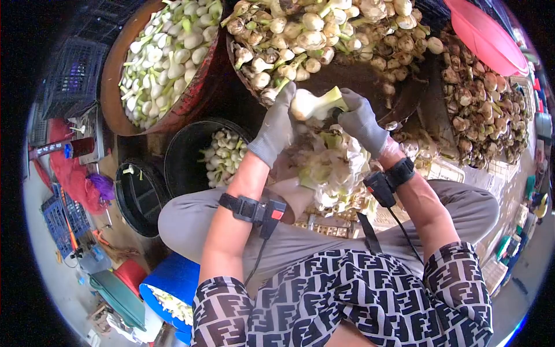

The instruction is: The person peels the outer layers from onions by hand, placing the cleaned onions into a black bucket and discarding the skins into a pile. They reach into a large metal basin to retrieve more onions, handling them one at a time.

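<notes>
A peeled white garlic bulb (309,106) with a short green stem is held up between my two grey-gloved hands. My left hand (274,128) is closed, its fingers against the round end of the bulb. At the stem end, my right hand (364,122) pinches with thumb and fingers. Below them lies a heap of loose garlic skins (335,165) between my knees. Just beyond my hands, a wide round container (413,95) holds many unpeeled garlic bulbs (312,40).
A rusty red tub (193,104) of cleaned garlic stands at far left. Nearer are a black bucket (179,159) with bulbs and a second black tub (141,202). Brownish garlic (485,110) and a pink basin (485,34) lie right. A blue bucket (173,277) sits lower left.
</notes>
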`<control>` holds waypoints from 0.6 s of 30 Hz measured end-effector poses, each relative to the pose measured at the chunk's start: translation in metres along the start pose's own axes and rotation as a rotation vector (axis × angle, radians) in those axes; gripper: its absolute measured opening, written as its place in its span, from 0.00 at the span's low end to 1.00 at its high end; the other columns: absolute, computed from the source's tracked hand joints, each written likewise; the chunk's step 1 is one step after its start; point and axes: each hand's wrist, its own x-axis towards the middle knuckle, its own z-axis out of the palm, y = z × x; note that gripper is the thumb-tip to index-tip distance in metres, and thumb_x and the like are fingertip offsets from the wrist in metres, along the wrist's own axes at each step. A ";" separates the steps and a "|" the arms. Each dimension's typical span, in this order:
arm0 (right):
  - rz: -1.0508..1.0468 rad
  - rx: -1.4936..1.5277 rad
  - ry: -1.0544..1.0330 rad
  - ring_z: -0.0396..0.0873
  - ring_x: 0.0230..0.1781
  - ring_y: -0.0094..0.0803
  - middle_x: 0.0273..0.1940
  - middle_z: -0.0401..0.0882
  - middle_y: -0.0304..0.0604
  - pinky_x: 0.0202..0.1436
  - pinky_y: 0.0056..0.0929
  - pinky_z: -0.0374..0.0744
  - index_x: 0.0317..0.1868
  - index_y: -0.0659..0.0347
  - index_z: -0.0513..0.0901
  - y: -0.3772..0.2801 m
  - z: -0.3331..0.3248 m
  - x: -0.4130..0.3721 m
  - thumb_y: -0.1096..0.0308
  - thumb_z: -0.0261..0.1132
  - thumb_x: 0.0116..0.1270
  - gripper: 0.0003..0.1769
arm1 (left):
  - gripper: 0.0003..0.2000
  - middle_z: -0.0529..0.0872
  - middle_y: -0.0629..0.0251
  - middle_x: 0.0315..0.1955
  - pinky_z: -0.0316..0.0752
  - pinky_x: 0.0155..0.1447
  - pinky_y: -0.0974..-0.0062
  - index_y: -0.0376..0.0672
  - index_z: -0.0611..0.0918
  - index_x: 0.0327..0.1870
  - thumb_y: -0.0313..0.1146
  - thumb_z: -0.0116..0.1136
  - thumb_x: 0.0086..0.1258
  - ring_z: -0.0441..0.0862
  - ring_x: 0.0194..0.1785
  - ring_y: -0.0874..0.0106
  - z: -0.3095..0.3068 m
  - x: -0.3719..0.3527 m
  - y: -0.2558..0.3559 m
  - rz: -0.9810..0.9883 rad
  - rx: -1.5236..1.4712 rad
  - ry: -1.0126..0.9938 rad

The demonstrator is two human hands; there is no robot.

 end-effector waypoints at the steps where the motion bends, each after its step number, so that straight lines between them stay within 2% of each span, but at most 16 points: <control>1: 0.029 0.048 -0.016 0.78 0.33 0.26 0.36 0.82 0.42 0.42 0.24 0.75 0.41 0.64 0.81 0.000 0.000 0.000 0.77 0.60 0.52 0.14 | 0.22 0.82 0.62 0.39 0.72 0.50 0.76 0.39 0.77 0.48 0.50 0.42 0.71 0.78 0.42 0.74 -0.008 0.009 -0.005 0.144 0.163 -0.046; 3: 0.092 0.143 -0.047 0.78 0.35 0.25 0.37 0.82 0.41 0.42 0.23 0.75 0.42 0.65 0.81 -0.014 -0.002 0.001 0.77 0.61 0.53 0.13 | 0.23 0.82 0.62 0.39 0.72 0.50 0.76 0.38 0.76 0.49 0.50 0.41 0.71 0.78 0.41 0.75 -0.025 0.030 -0.018 0.425 0.490 -0.141; 6: 0.550 0.847 -0.094 0.78 0.35 0.25 0.39 0.81 0.39 0.42 0.23 0.75 0.41 0.65 0.81 -0.032 -0.007 -0.002 0.76 0.62 0.55 0.11 | 0.23 0.82 0.60 0.40 0.71 0.52 0.76 0.35 0.75 0.49 0.49 0.40 0.72 0.77 0.44 0.74 -0.016 0.016 -0.013 0.655 0.635 -0.051; 7: 0.438 0.924 -0.129 0.78 0.34 0.24 0.38 0.81 0.37 0.41 0.21 0.75 0.41 0.66 0.81 -0.037 -0.012 -0.004 0.76 0.62 0.56 0.11 | 0.23 0.81 0.60 0.40 0.71 0.51 0.76 0.34 0.76 0.49 0.48 0.40 0.72 0.78 0.42 0.74 -0.005 0.005 -0.006 0.313 0.132 -0.065; 9: 0.301 0.625 -0.154 0.78 0.33 0.24 0.37 0.81 0.39 0.41 0.21 0.75 0.41 0.66 0.81 -0.039 -0.017 -0.008 0.77 0.62 0.55 0.11 | 0.24 0.82 0.62 0.38 0.73 0.47 0.77 0.35 0.78 0.45 0.51 0.43 0.70 0.78 0.38 0.76 -0.026 0.035 -0.020 0.499 0.282 -0.025; 10: 0.082 0.404 -0.157 0.78 0.32 0.24 0.35 0.81 0.39 0.40 0.21 0.75 0.40 0.67 0.81 -0.036 -0.017 -0.010 0.77 0.62 0.54 0.11 | 0.24 0.82 0.63 0.37 0.73 0.44 0.77 0.35 0.79 0.44 0.52 0.44 0.69 0.79 0.37 0.76 -0.034 0.044 -0.027 0.587 0.360 -0.005; 11: -0.127 0.181 -0.112 0.78 0.31 0.24 0.34 0.81 0.39 0.39 0.21 0.75 0.39 0.67 0.81 -0.032 -0.018 -0.012 0.77 0.62 0.53 0.11 | 0.23 0.83 0.65 0.34 0.74 0.40 0.78 0.35 0.80 0.39 0.52 0.51 0.66 0.79 0.34 0.78 -0.020 0.018 -0.010 0.409 0.341 0.078; 14: 0.541 0.985 0.027 0.77 0.30 0.24 0.32 0.81 0.39 0.39 0.21 0.75 0.37 0.68 0.81 -0.036 -0.003 -0.010 0.77 0.62 0.51 0.11 | 0.19 0.84 0.64 0.30 0.74 0.40 0.76 0.36 0.81 0.35 0.47 0.57 0.63 0.79 0.34 0.77 -0.010 0.008 0.008 0.594 0.646 0.270; 15: 0.541 0.877 -0.008 0.77 0.30 0.24 0.31 0.81 0.39 0.38 0.21 0.75 0.36 0.68 0.81 -0.039 -0.004 -0.011 0.76 0.62 0.51 0.10 | 0.17 0.84 0.63 0.29 0.73 0.40 0.75 0.38 0.81 0.34 0.46 0.63 0.58 0.79 0.32 0.76 -0.010 0.011 0.001 0.868 0.631 0.220; 17: 0.537 0.661 -0.076 0.77 0.29 0.24 0.30 0.80 0.39 0.36 0.21 0.75 0.35 0.67 0.81 -0.045 -0.008 -0.012 0.76 0.61 0.52 0.09 | 0.15 0.84 0.65 0.31 0.73 0.40 0.77 0.40 0.82 0.35 0.44 0.64 0.57 0.79 0.34 0.79 -0.006 0.009 -0.002 0.723 1.002 0.299; 18: 0.536 0.735 -0.117 0.76 0.28 0.24 0.30 0.80 0.39 0.35 0.20 0.75 0.35 0.67 0.81 -0.043 -0.010 -0.013 0.77 0.62 0.52 0.08 | 0.14 0.84 0.66 0.32 0.73 0.40 0.77 0.41 0.82 0.35 0.43 0.65 0.57 0.79 0.35 0.80 -0.005 0.008 -0.002 0.640 1.183 0.339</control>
